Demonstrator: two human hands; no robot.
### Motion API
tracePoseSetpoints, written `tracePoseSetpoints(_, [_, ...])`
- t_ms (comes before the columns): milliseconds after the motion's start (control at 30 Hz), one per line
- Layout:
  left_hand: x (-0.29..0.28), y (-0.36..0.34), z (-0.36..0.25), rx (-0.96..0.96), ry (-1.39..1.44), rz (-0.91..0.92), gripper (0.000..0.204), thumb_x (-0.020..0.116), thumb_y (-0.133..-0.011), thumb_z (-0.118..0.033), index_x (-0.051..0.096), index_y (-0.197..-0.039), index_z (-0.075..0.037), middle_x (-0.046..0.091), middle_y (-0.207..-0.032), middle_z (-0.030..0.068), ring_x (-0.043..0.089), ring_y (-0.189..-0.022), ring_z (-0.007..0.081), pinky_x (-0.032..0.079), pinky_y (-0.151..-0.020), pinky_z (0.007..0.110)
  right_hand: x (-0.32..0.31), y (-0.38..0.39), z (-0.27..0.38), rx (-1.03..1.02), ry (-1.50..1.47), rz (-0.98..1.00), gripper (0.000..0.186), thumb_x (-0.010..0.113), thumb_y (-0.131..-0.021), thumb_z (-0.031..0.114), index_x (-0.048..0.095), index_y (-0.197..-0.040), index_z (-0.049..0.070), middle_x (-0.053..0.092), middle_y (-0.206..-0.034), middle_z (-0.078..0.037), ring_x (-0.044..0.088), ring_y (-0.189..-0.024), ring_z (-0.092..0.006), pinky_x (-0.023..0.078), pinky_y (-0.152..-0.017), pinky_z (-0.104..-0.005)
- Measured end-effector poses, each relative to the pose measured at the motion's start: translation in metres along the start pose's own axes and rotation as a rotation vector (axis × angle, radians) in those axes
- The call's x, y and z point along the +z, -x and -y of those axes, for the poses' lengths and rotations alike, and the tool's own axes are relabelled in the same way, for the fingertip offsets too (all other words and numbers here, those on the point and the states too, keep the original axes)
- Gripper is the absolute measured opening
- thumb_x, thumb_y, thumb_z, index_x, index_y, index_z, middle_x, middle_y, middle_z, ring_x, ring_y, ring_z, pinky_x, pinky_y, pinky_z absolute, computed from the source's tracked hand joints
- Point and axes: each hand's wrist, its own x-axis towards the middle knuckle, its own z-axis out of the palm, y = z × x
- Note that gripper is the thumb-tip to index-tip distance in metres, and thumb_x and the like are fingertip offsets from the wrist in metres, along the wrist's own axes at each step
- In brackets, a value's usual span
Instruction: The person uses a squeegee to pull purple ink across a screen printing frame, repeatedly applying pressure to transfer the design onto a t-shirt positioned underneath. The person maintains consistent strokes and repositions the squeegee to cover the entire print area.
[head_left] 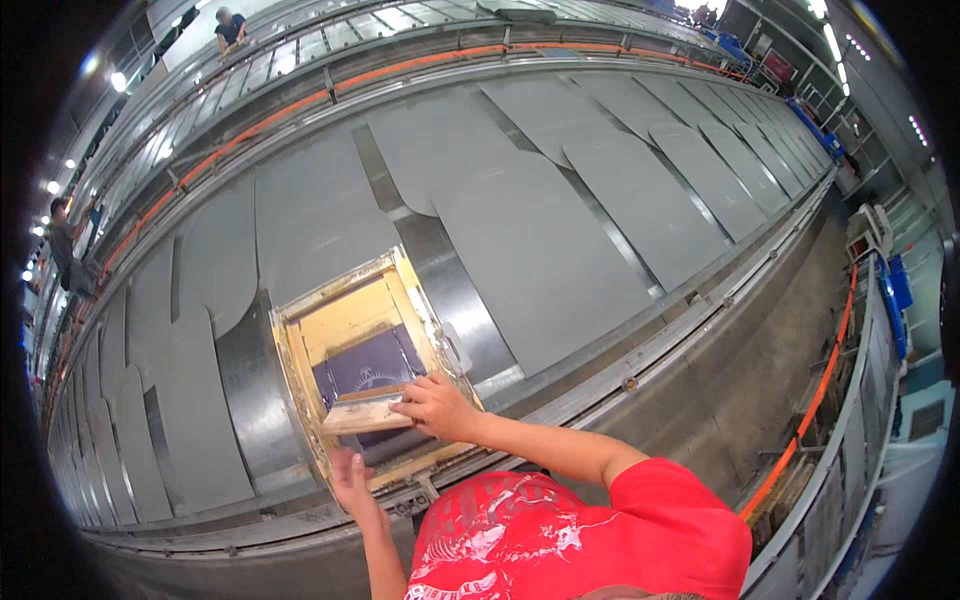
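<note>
grey panels (pixel 545 240) lie in rows along a metal table (pixel 252 395) that bends out of sight both ways. close to the red shirt (pixel 580 535) sits a frame (pixel 290 362), yellow inside its rim, with a dark patch (pixel 385 353) in the middle. the squeegee (pixel 362 414) is over the near part of that patch, long axis running roughly left to right, its right end slightly farther from the shirt. the right hand (pixel 437 407) grips that right end. the left hand (pixel 354 488) is loosely spread, with nothing showing in it; the squeegee's free left end lies ahead of it, near but apart. whether the left fingers touch the frame, i cannot tell.
</note>
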Motion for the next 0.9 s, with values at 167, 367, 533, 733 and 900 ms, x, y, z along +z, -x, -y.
tracePoseSetpoints(167, [0.021,-0.001,0.01,-0.504,0.36,0.07,0.052,0.064,-0.098,-0.045,0.055,-0.134,-0.009,0.062,-0.125,0.0075,0.059,-0.113,0.0217,0.048,-0.093,0.041,0.039,0.012,0.016,-0.121,0.034,0.006,0.037,0.072,-0.076,0.021,0.07,-0.113,0.014,0.058,-0.096,-0.001,0.057,-0.097,-0.019,0.042,-0.087,-0.0372])
tracePoseSetpoints(367, [-0.015,-0.015,0.049,-0.506,0.25,0.028,0.035,0.068,-0.096,-0.029,0.061,-0.123,-0.009,0.061,-0.121,0.0043,0.059,-0.112,0.0206,0.05,-0.091,0.042,0.068,0.041,0.046,-0.079,0.011,0.005,0.038,0.07,-0.077,0.023,0.068,-0.112,0.01,0.056,-0.095,-0.001,0.056,-0.095,-0.0189,0.041,-0.088,-0.0362])
tracePoseSetpoints(533, [-0.01,-0.015,0.058,-0.571,0.37,0.028,0.05,0.069,-0.094,-0.016,0.048,-0.14,-0.019,0.06,-0.126,0.0056,0.06,-0.111,0.0217,0.052,-0.087,0.042,0.071,0.041,0.047,-0.182,0.095,0.021,0.037,0.069,-0.077,0.024,0.069,-0.11,0.009,0.057,-0.098,-0.002,0.057,-0.097,-0.0205,0.043,-0.089,-0.0374])
tracePoseSetpoints(733, [-0.023,-0.028,0.04,-0.307,0.156,0.024,0.057,0.067,-0.092,-0.008,0.042,-0.143,0.0,0.059,-0.134,0.0136,0.061,-0.12,0.0266,0.051,-0.098,0.039,0.076,0.04,0.053,-0.028,-0.289,0.186,0.043,0.081,-0.068,0.033,0.073,-0.104,0.012,0.063,-0.122,-0.01,0.056,-0.116,-0.032,0.044,-0.097,-0.0489])
tracePoseSetpoints(900, [-0.1,-0.079,0.059,0.214,-0.758,-0.005,0.066,0.075,-0.086,-0.022,0.046,-0.141,0.001,0.065,-0.123,0.0262,0.063,-0.117,0.0374,0.049,-0.098,0.042,0.044,0.034,-0.024,0.024,-0.015,-0.132,0.032,0.073,-0.079,0.021,0.071,-0.108,0.006,0.07,-0.109,-0.011,0.062,-0.106,-0.0315,0.047,-0.094,-0.0483])
